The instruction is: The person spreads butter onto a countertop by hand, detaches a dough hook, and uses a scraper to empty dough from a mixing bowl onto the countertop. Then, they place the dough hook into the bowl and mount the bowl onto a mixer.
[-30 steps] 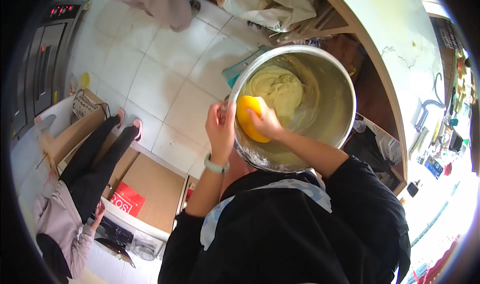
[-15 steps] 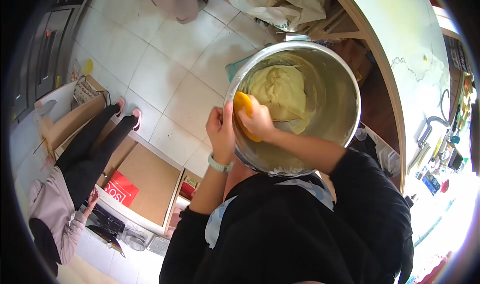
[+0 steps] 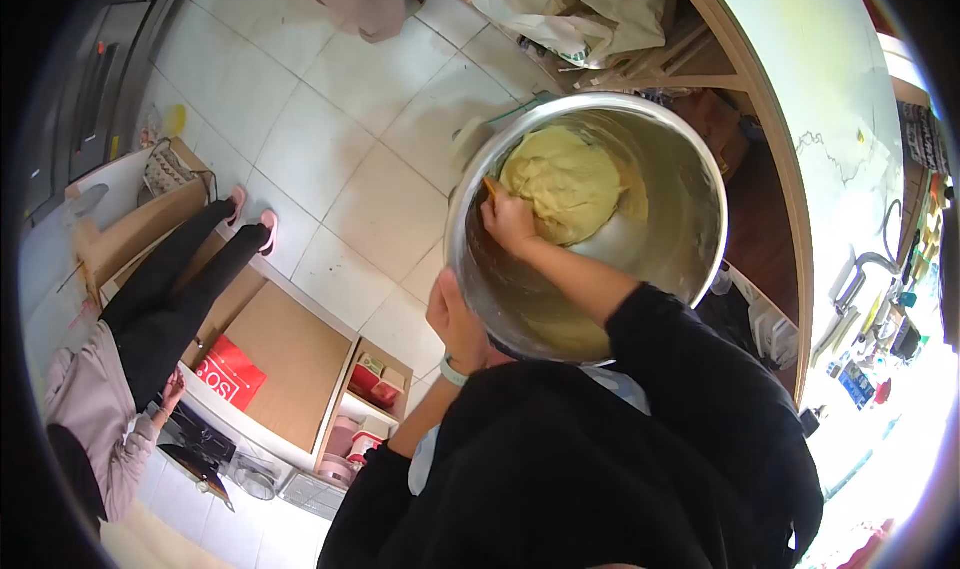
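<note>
Light's coming in from the right; lower right end of the worktop [image 3: 840, 129] blown to white, small stuff [image 3: 857, 383] there washed out. Floor [image 3: 350, 184] fairly bright, soft shadows. Shine along the bowl [image 3: 717, 184] rim, left inner wall darker around my right hand [image 3: 510, 219]. Dough [image 3: 568, 184] reads clear enough. My black sleeves [image 3: 665, 334] lose detail. Fisheye bows the worktop's front edge; frame corners go black.
</note>
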